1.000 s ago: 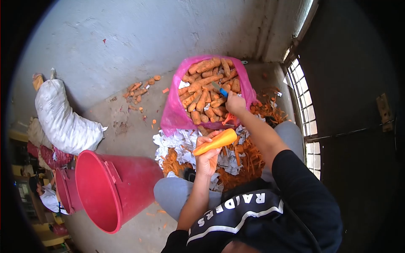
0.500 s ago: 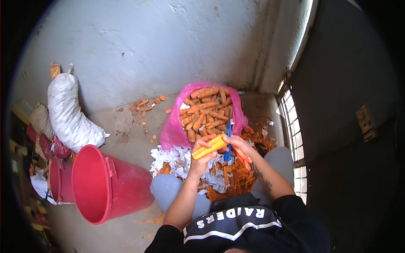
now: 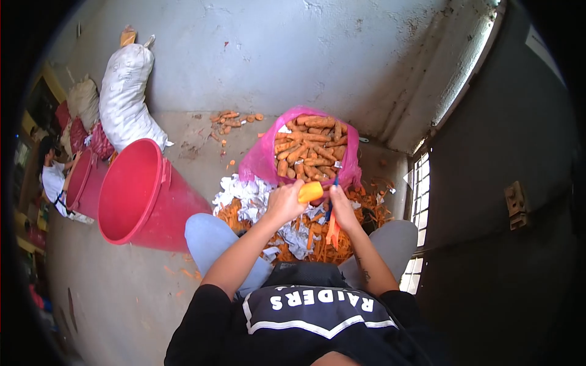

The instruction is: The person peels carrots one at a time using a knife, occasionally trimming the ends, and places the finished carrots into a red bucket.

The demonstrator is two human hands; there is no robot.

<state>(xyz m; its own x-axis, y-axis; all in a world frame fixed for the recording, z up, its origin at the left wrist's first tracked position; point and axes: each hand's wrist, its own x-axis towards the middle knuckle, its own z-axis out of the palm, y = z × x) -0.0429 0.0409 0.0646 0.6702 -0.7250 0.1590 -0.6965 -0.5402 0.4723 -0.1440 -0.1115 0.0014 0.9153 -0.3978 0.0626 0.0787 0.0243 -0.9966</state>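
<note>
My left hand (image 3: 287,202) is closed round a peeled carrot (image 3: 311,193), whose bright orange end points to the right. Just beside it, my right hand (image 3: 343,207) grips a blue tool (image 3: 329,210), mostly hidden by the fingers; an orange strip (image 3: 332,232) hangs below that hand. Beyond both hands stands a pink plastic bag (image 3: 259,160) full of unpeeled carrots (image 3: 311,146). Under my hands, between my knees, lie orange peelings (image 3: 329,249) and crumpled white paper (image 3: 247,198).
A large red bucket (image 3: 131,192) stands at the left, with a second one (image 3: 82,183) behind it and a person (image 3: 54,177) beside that. A white sack (image 3: 125,91) leans on the wall. Carrot pieces (image 3: 232,119) lie on the floor; a dark door (image 3: 482,213) is at the right.
The view has shifted, showing more of the person at the left. My hands have moved slightly apart, and the carrot now points its end to the right.
</note>
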